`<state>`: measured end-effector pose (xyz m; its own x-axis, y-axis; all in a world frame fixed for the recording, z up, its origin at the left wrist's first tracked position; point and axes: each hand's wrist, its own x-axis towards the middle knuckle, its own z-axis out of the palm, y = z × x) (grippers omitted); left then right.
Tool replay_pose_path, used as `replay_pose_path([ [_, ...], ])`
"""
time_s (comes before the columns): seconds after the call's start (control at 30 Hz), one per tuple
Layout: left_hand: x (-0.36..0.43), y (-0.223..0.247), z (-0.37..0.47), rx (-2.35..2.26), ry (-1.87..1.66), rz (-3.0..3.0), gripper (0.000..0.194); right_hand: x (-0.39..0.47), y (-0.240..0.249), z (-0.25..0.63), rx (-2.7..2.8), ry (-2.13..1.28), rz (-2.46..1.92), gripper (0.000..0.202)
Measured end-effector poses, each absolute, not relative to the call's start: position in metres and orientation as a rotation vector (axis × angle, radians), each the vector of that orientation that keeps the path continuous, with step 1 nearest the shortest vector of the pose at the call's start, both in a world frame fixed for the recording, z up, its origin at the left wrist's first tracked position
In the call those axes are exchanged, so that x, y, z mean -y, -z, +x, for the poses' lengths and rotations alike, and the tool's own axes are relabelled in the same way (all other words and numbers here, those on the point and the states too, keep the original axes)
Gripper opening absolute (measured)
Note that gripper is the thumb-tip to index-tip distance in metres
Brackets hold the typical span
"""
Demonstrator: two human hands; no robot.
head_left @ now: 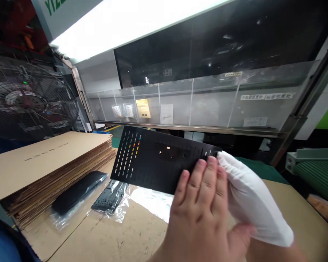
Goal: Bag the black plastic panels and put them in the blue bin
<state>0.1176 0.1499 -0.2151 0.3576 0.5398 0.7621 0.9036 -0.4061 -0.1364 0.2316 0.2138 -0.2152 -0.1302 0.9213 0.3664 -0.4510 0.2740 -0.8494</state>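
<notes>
A thin black slotted panel (153, 160) is held up at a tilt above the table, with rows of small openings at its left end. My left hand (202, 203) is bare and lies against the panel's right part, its fingers stretched out and the thumb apart. Behind it, my right hand (251, 196) wears a white glove and grips the panel's right end; its fingers are mostly hidden. On the table below lie a black part in a clear bag (110, 196) and a longer black bagged piece (79, 191).
A tall stack of cardboard sheets (57, 149) stands at the left, with a large fan (27, 98) behind it. White sheet material (150, 202) lies under the panel. Clear compartments (175, 102) run across the back beneath a bright lamp. A green ribbed conveyor (317, 171) is at right.
</notes>
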Motion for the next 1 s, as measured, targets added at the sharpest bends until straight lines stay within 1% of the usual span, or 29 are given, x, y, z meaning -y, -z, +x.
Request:
replay_pose_path([
  [0.07, -0.151, 0.211, 0.109, 1.373, 0.864, -2.046, 0.085, -0.22, 0.203, 0.225, 1.086, -1.294, -0.537, 0.017],
  [0.17, -0.155, 0.202, 0.087, 1.554, 0.944, -1.962, 0.082, -0.218, 0.19, 0.225, 1.075, -1.333, -0.492, 0.022],
  [0.33, -0.162, 0.188, 0.036, 1.823, 1.232, -1.73, 0.082, -0.209, 0.177, 0.244, 1.049, -1.327, -0.532, 0.022],
  [0.4, -0.163, 0.184, 0.021, 1.881, 1.341, -1.726, 0.081, -0.209, 0.175, 0.25, 1.051, -1.332, -0.535, 0.022],
  [0.57, -0.156, 0.178, 0.019, 1.818, 1.734, -1.819, 0.066, -0.219, 0.181, 0.251, 1.067, -1.353, -0.526, 0.022],
  [0.67, -0.151, 0.176, 0.029, 1.732, 1.889, -1.809, 0.067, -0.226, 0.186, 0.248, 1.079, -1.367, -0.537, 0.024],
  [0.77, -0.149, 0.175, 0.032, 1.728, 1.912, -1.802, 0.074, -0.231, 0.191, 0.247, 1.037, -1.376, -0.538, 0.026],
  [0.83, -0.149, 0.175, 0.03, 1.762, 1.878, -1.792, 0.075, -0.233, 0.193, 0.247, 1.012, -1.377, -0.541, 0.025],
  [1.0, -0.152, 0.175, 0.028, 1.847, 1.756, -1.753, 0.069, -0.227, 0.189, 0.247, 1.09, -1.346, -0.525, 0.021],
])
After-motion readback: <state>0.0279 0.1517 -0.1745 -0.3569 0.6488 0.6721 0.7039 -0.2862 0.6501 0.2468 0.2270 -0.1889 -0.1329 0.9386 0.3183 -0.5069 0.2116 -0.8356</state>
